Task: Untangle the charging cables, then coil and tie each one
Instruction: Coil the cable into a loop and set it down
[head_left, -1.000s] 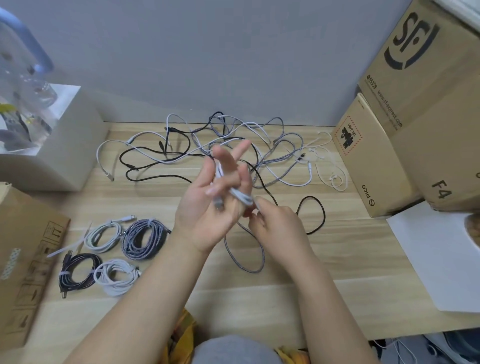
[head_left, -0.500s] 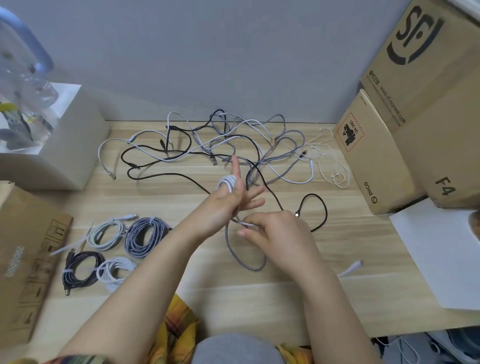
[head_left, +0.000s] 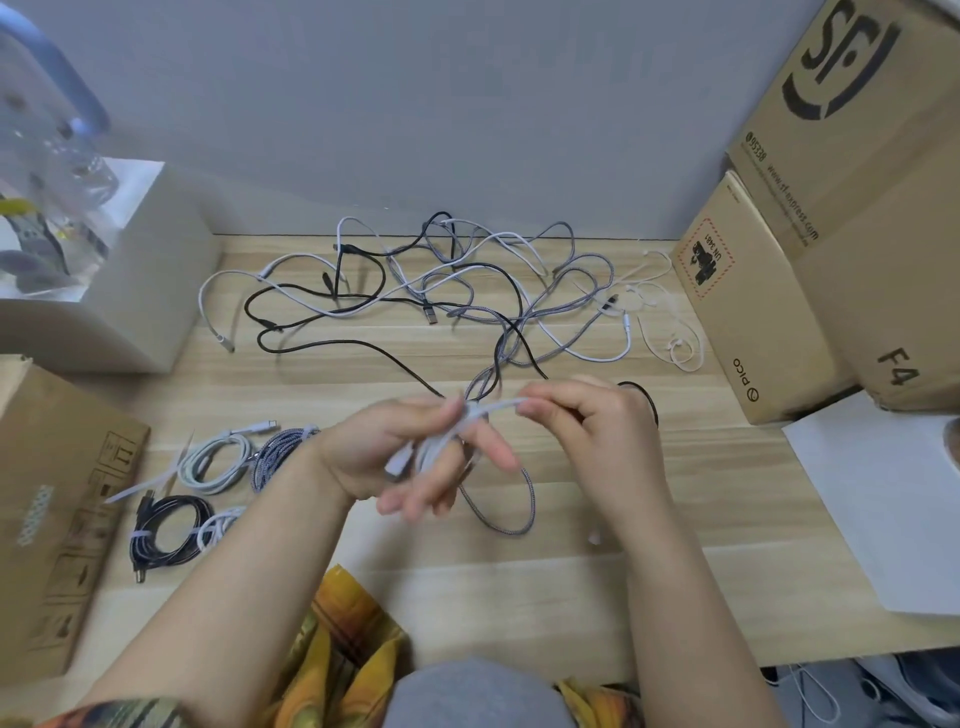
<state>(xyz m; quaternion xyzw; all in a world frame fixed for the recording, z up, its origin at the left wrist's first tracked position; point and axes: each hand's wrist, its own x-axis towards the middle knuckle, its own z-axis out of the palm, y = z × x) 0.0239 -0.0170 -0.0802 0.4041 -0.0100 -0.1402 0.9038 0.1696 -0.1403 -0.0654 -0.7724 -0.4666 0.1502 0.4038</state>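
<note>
- White cable (head_left: 493, 408) is being wound round the left hand (head_left: 410, 457), fingers curled through its loops; the right hand (head_left: 582, 421) is pinching its free run, just nearer than the tangle (head_left: 467, 291).
- Four coils (head_left: 218, 493) are lying tied, left of the tangle; several cables are waiting.

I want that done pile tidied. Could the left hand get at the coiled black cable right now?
Probably not yet: the left hand holds the white cable wound round its fingers. The path to the coiled black cable looks open.
</note>
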